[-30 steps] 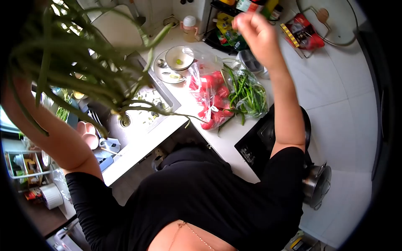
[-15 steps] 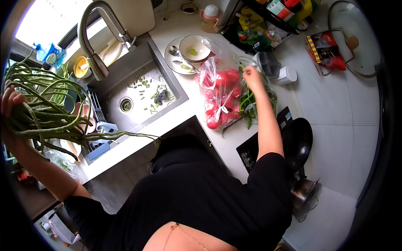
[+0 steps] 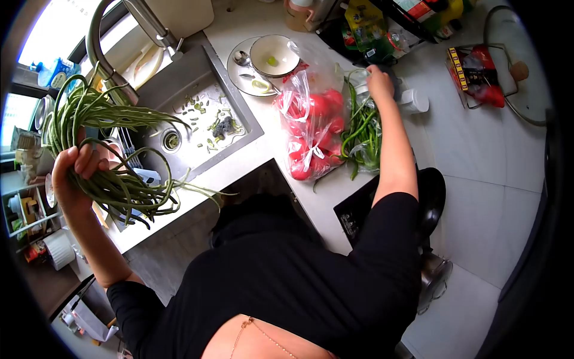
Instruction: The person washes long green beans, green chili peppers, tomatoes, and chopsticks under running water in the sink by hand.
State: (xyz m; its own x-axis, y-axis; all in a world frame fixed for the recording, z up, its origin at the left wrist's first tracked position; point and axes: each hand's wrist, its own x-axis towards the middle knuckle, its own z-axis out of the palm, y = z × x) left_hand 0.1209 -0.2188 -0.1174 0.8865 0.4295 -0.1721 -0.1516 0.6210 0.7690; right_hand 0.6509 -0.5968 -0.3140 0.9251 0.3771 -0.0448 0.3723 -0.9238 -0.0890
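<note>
My left hand (image 3: 76,173) is wrapped round a bundle of long green beans (image 3: 143,197), held up at the left near the sink; the bean ends hang on both sides of it. My right hand (image 3: 379,82) is closed at the upper edge of a clear plastic bag of green peppers (image 3: 362,131), its fingertips pinched on what looks like the bag's edge. Just left of the peppers lies a clear bag of red produce (image 3: 314,134) with its handles knotted.
The grey sink (image 3: 248,122) holds green scraps under a curved faucet (image 3: 95,48). A bowl (image 3: 274,55) sits on a plate beside it. At right are a black pan (image 3: 431,200), a pot (image 3: 435,275) and a glass lid (image 3: 526,90). Sauce packets (image 3: 365,27) stand behind.
The left hand has brought the beans down and in towards the sink from the upper left. My right hand has come down from the air to the pepper bag, then moved to its upper edge.
</note>
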